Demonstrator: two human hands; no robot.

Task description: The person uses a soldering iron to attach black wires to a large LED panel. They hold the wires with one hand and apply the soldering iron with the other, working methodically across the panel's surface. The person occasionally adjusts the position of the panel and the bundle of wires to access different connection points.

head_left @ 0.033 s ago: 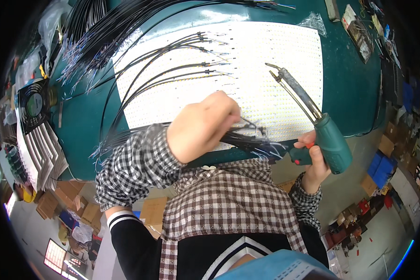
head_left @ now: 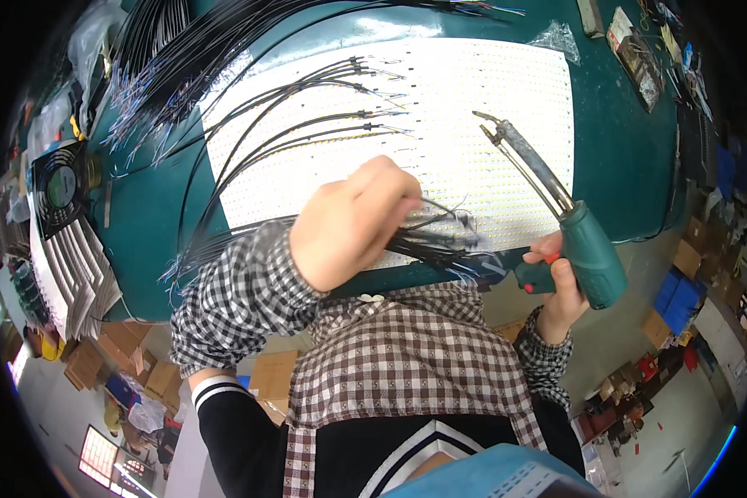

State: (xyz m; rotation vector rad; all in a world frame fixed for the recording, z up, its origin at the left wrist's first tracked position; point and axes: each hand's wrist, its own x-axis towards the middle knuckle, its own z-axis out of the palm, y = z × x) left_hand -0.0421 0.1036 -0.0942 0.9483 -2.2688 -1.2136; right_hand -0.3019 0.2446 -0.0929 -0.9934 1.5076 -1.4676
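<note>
My left hand (head_left: 353, 220) is closed in a pinch over the near part of a large white circuit board (head_left: 515, 91). A black cable (head_left: 440, 207) runs out of its fingers, with thin stripped wires at the end. Below the hand lies a bunch of black cables (head_left: 427, 249), their wire ends pointing right. My right hand (head_left: 566, 290) grips the handle of a green soldering gun (head_left: 593, 257), whose tip points up and left above the board's right half. Several black cables (head_left: 299, 141) curve across the board's left half, their ends near its middle column.
The green work table (head_left: 153, 241) carries a big heap of black cables (head_left: 153, 83) at the far left. A small black fan (head_left: 61, 187) and a stack of white boards (head_left: 75, 266) sit at the left edge. A worn box-shaped thing (head_left: 637, 58) lies at the far right.
My left hand has shifted slightly left, and the cable ends beside it have moved with it. The right hand and soldering gun have stayed almost still.
</note>
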